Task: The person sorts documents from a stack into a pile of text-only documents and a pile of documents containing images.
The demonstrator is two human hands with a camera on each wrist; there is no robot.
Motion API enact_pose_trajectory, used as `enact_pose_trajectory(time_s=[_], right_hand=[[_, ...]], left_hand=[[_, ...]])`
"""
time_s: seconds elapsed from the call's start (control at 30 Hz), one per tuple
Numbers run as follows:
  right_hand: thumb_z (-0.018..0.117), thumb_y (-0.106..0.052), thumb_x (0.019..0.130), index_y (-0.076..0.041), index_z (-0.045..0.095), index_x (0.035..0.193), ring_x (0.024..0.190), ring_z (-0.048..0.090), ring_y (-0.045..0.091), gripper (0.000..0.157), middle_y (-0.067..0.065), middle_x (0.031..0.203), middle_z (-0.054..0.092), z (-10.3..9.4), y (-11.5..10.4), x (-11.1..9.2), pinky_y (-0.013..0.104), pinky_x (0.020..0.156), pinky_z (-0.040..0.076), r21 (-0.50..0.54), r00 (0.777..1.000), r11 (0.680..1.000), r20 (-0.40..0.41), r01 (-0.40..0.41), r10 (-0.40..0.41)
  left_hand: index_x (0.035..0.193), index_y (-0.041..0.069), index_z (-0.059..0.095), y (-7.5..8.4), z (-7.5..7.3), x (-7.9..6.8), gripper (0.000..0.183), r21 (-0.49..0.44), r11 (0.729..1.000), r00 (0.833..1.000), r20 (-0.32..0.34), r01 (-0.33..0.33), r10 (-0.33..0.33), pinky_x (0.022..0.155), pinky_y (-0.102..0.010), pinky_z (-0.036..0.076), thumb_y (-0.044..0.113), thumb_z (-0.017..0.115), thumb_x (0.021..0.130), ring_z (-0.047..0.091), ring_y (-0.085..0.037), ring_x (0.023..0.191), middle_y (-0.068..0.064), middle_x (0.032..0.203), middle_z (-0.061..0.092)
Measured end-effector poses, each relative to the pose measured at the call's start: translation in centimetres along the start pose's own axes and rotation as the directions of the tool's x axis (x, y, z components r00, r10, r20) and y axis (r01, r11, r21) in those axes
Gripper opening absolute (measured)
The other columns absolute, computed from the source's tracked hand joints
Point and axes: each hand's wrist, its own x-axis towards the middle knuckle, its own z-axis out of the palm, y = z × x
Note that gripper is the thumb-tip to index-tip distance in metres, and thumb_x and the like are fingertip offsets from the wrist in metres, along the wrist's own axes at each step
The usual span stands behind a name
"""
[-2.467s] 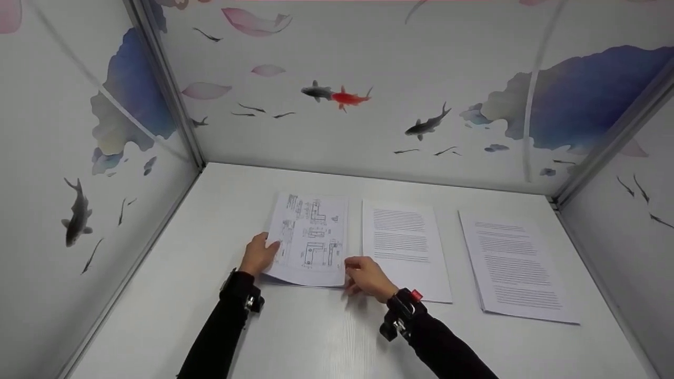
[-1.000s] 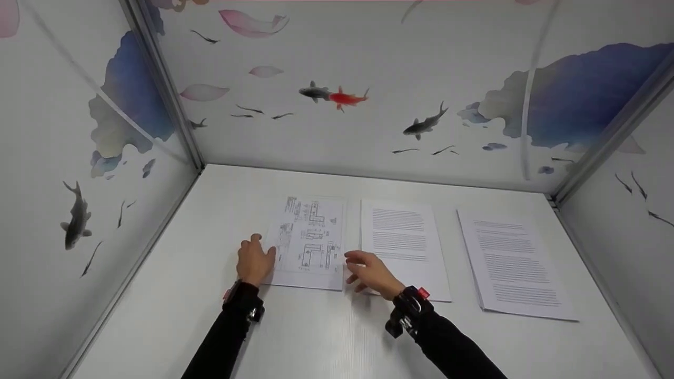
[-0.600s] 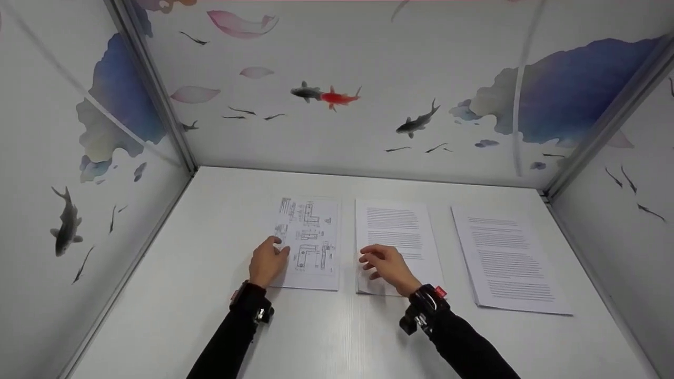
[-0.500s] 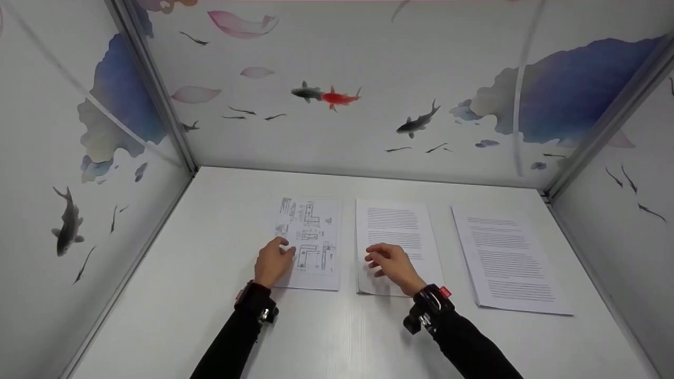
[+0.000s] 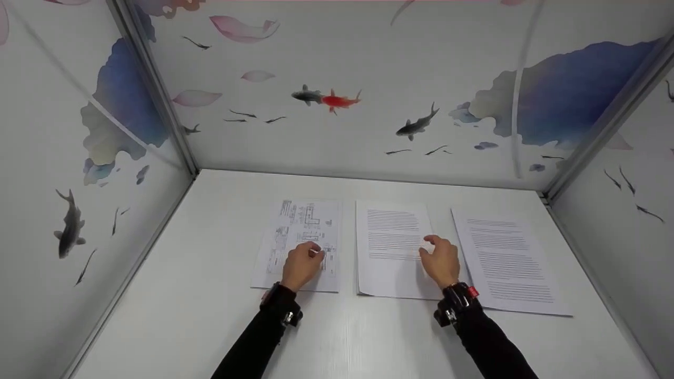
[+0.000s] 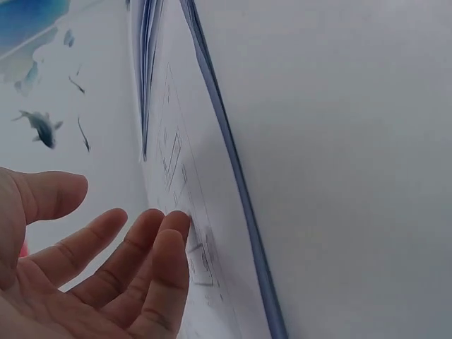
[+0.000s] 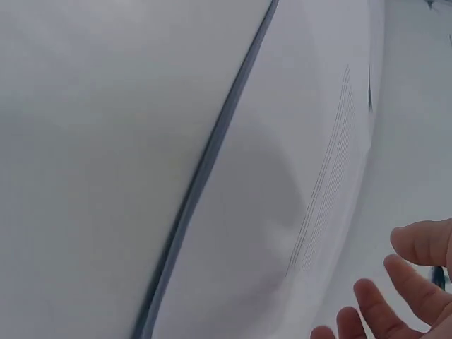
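Nearest, two black sleeves [image 5: 247, 342] reach in over the worktop [image 5: 342, 337], with a black wrist camera [image 5: 446, 315] on each wrist. Beyond them, the left hand [image 5: 304, 264] hovers over the near right part of the drawing stack [image 5: 300, 226], fingers loosely bent and holding nothing; whether a fingertip touches paper I cannot tell. The right hand [image 5: 442, 261] is likewise relaxed, thumb and fingers apart, gripping nothing, above the right edge of the middle text stack [image 5: 392, 252].

The key relation: that middle stack lies between the hands, rightward from the left hand and leftward from the right, which is the nearer. Its long axis runs roughly from the worktop's near side toward its far edge. The right text stack [image 5: 513, 268] lies just beyond the right hand, toward the worktop's right edge.

Past the far edge stands a wall [image 5: 326, 147] printed with fish.
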Motion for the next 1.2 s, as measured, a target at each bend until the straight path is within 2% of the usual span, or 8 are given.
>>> enact_pose_trajectory(time_s=[0.17, 0.37, 0.57, 0.73, 0.87, 0.93, 1.0, 1.2], right_hand=[[0.061, -0.014, 0.088, 0.006, 0.055, 0.131, 0.116, 0.046, 0.054, 0.047, 0.035, 0.128, 0.052, -1.7, 3.7, 0.2, 0.066, 0.088, 0.039, -0.194, 0.999, 0.98, -0.02, -0.045, 0.042], [0.057, -0.017, 0.089, 0.017, 0.047, 0.129, 0.121, 0.037, 0.055, 0.053, 0.04, 0.131, 0.041, -3.6, 6.5, 0.4, 0.069, 0.093, 0.032, -0.283, 0.994, 0.953, 0.003, -0.107, 0.112], [0.055, -0.025, 0.09, 0.019, 0.05, 0.119, 0.111, 0.043, 0.056, 0.053, 0.042, 0.119, 0.044, -5.2, 7.4, 1.1, 0.066, 0.084, 0.041, -0.288, 0.965, 0.942, 0.138, -0.175, 0.222], [0.057, -0.026, 0.09, 0.016, 0.054, 0.118, 0.099, 0.055, 0.049, 0.051, 0.039, 0.115, 0.055, -6.6, 7.7, 1.5, 0.052, 0.071, 0.049, -0.256, 0.953, 0.954, 0.218, -0.154, 0.212], [0.057, -0.029, 0.092, 0.014, 0.052, 0.128, 0.103, 0.058, 0.045, 0.056, 0.037, 0.126, 0.054, -7.7, 7.6, 1.7, 0.05, 0.08, 0.05, -0.217, 0.937, 0.961, 0.266, -0.169, 0.225], [0.056, -0.029, 0.093, 0.013, 0.053, 0.129, 0.106, 0.059, 0.045, 0.055, 0.037, 0.129, 0.054, -8.0, 7.6, 1.7, 0.052, 0.084, 0.049, -0.205, 0.936, 0.961, 0.261, -0.186, 0.237], [0.054, -0.028, 0.094, 0.011, 0.054, 0.128, 0.103, 0.06, 0.044, 0.052, 0.036, 0.127, 0.055, -8.0, 7.8, 1.7, 0.051, 0.083, 0.049, -0.202, 0.941, 0.961, 0.241, -0.19, 0.237], [0.044, -0.008, 0.089, 0.009, 0.055, 0.127, 0.096, 0.062, 0.049, 0.043, 0.037, 0.118, 0.06, -7.5, 8.3, 1.6, 0.057, 0.075, 0.05, -0.286, 0.971, 0.95, 0.156, -0.128, 0.178]], left_hand=[[0.095, 0.01, 0.071, 0.9, 1.5, -0.7, 0.015, -0.032, 0.999, 0.999, 0.006, -0.044, 0.044, 0.063, -0.029, 0.044, 0.024, 0.065, 0.093, 0.057, -0.013, 0.068, -0.002, 0.081, 0.067], [0.09, 0.011, 0.071, 2.3, 2.9, -1.1, 0.013, -0.031, 0.993, 0.994, -0.022, -0.111, 0.11, 0.061, -0.028, 0.043, 0.022, 0.065, 0.092, 0.055, -0.011, 0.066, 0.0, 0.077, 0.067], [0.091, 0.012, 0.071, 3.6, 3.7, -1.4, 0.012, -0.03, 0.988, 0.989, -0.001, -0.151, 0.151, 0.058, -0.026, 0.043, 0.023, 0.065, 0.092, 0.053, -0.01, 0.064, 0.002, 0.075, 0.065], [0.093, 0.013, 0.071, 4.3, 4.2, -1.7, 0.013, -0.054, 0.986, 0.986, 0.047, -0.158, 0.161, 0.062, -0.026, 0.045, 0.023, 0.064, 0.093, 0.055, -0.009, 0.067, 0.003, 0.078, 0.066], [0.095, 0.013, 0.072, 4.6, 4.3, -1.6, 0.013, -0.076, 0.982, 0.982, 0.066, -0.174, 0.179, 0.065, -0.026, 0.045, 0.023, 0.064, 0.093, 0.055, -0.009, 0.069, 0.004, 0.079, 0.066], [0.096, 0.013, 0.071, 4.6, 4.4, -1.5, 0.013, -0.098, 0.978, 0.979, 0.076, -0.182, 0.19, 0.065, -0.026, 0.045, 0.023, 0.064, 0.093, 0.055, -0.009, 0.07, 0.004, 0.079, 0.066], [0.096, 0.012, 0.071, 4.6, 4.4, -1.4, 0.013, -0.118, 0.976, 0.977, 0.088, -0.183, 0.194, 0.065, -0.025, 0.045, 0.023, 0.064, 0.093, 0.055, -0.008, 0.07, 0.004, 0.08, 0.066], [0.097, 0.012, 0.071, 4.6, 4.2, -1.2, 0.014, -0.159, 0.971, 0.974, 0.111, -0.178, 0.196, 0.067, -0.025, 0.046, 0.023, 0.063, 0.094, 0.056, -0.009, 0.072, 0.003, 0.083, 0.066]])
